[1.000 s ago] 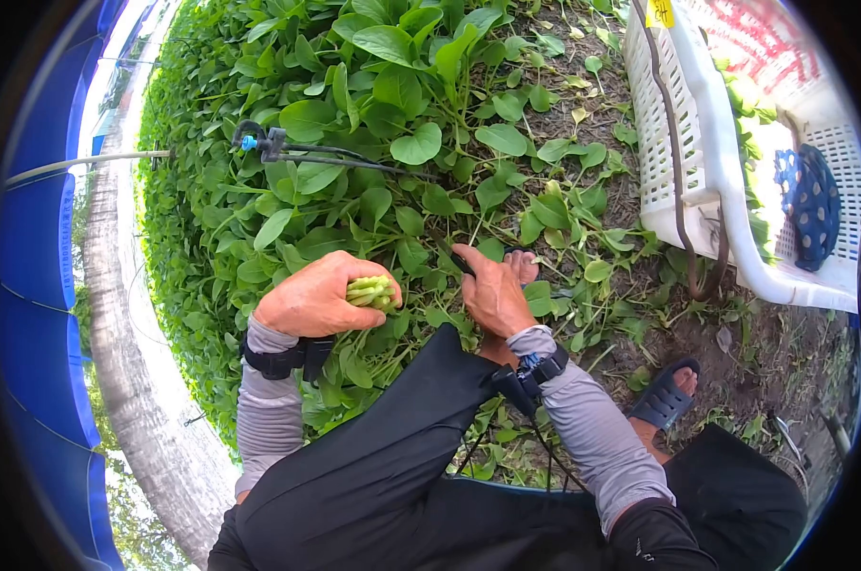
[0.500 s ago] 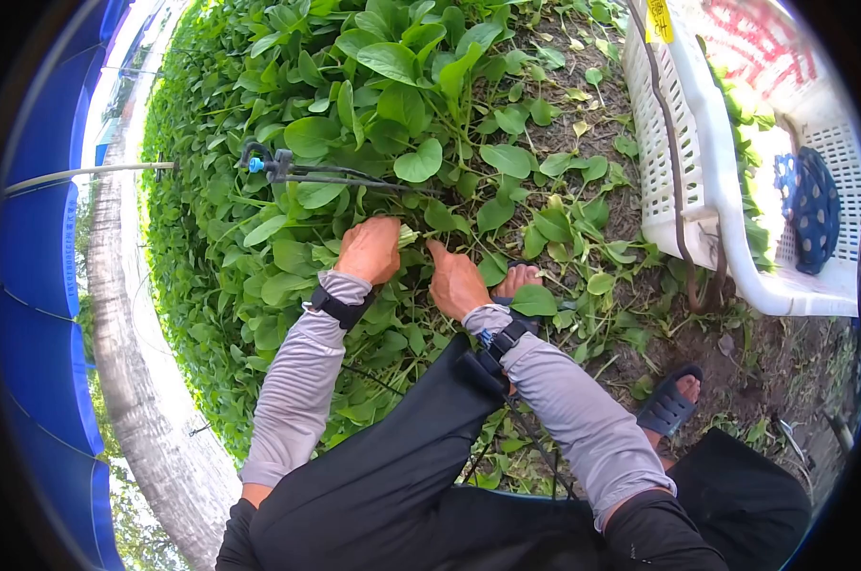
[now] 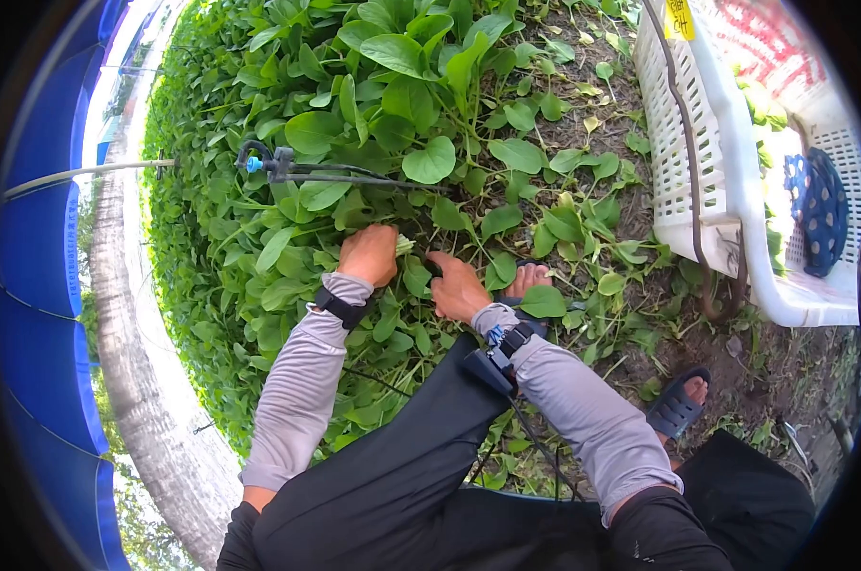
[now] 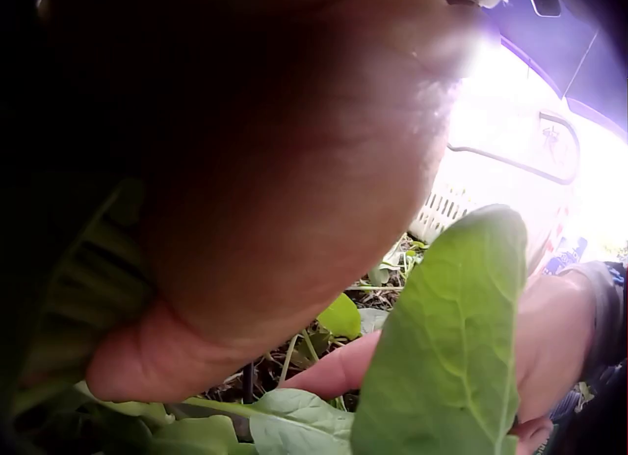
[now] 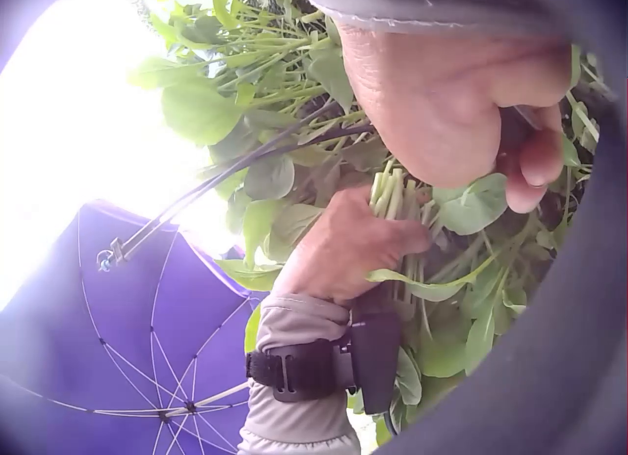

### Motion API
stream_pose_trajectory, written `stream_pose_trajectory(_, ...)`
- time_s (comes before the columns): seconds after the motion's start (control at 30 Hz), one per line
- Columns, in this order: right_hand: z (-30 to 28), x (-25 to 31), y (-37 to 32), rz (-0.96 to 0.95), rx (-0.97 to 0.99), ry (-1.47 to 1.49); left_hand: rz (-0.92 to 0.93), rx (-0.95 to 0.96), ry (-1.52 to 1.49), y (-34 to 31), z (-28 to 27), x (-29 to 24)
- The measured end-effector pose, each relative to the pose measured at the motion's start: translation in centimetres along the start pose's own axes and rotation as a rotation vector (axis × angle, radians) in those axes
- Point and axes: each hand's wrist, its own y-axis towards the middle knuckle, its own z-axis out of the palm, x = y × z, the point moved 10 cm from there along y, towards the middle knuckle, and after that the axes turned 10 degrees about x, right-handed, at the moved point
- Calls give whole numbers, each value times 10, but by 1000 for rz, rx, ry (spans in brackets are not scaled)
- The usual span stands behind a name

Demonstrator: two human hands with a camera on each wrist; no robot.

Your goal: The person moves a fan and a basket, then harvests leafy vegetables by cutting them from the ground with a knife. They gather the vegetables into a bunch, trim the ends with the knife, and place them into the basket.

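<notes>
My left hand point(image 3: 369, 255) grips a bunch of leafy greens by the stalks, low among the growing plants. Pale cut stalk ends point(image 5: 391, 195) poke out past its thumb side in the right wrist view. Just right of it, my right hand point(image 3: 459, 288) has its fingers curled round a dark-handled knife point(image 5: 514, 129), with the index finger pointing toward the stems. Leaves and the hand itself hide most of the knife. In the left wrist view a broad leaf point(image 4: 442, 337) partly covers the right hand.
A dense bed of greens point(image 3: 221, 219) spreads ahead and left. A sprinkler on a black tube point(image 3: 278, 167) lies over it. To the right stands a white slatted crate point(image 3: 683, 143) with greens and a dotted blue cloth point(image 3: 823, 214). A sandalled foot point(image 3: 530, 281) is beside the right hand.
My left hand has moved forward and right with its bunch, down among the plants. The right hand has shifted slightly left, close to it. Over the last half second both hands have barely moved.
</notes>
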Motion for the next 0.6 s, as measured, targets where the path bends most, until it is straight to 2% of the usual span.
stream_pose_trajectory(0.03,3,-5,-4,34,13,85,-11,-7,-22,-1,1,2)
stream_pose_trajectory(0.13,14,-16,7,-11,-18,88,-10,-12,-33,0,3,6)
stream_pose_trajectory(0.27,30,-12,16,80,87,107,20,-19,-46,-10,-6,6)
stream_pose_trajectory(0.3,26,-9,8,75,56,133,20,-19,-45,-15,-8,7)
stream_pose_trajectory(0.33,27,-16,6,76,55,132,75,-119,-68,-23,-20,3)
stream_pose_trajectory(0.37,31,-36,3,126,54,328,134,-218,-95,-35,-34,-3)
stream_pose_trajectory(0.4,32,-50,-4,177,49,523,193,-242,-137,-47,-45,-8)
stream_pose_trajectory(0.43,37,-63,-13,265,122,658,217,-234,-166,-57,-52,-11)
stream_pose_trajectory(0.5,28,-54,-31,193,44,688,253,-239,-196,-72,-71,-14)
stream_pose_trajectory(0.57,16,-28,-56,55,-50,749,412,-175,-336,-88,-83,-26)
stream_pose_trajectory(0.6,14,-16,-64,44,-61,739,423,-190,-335,-97,-93,-30)
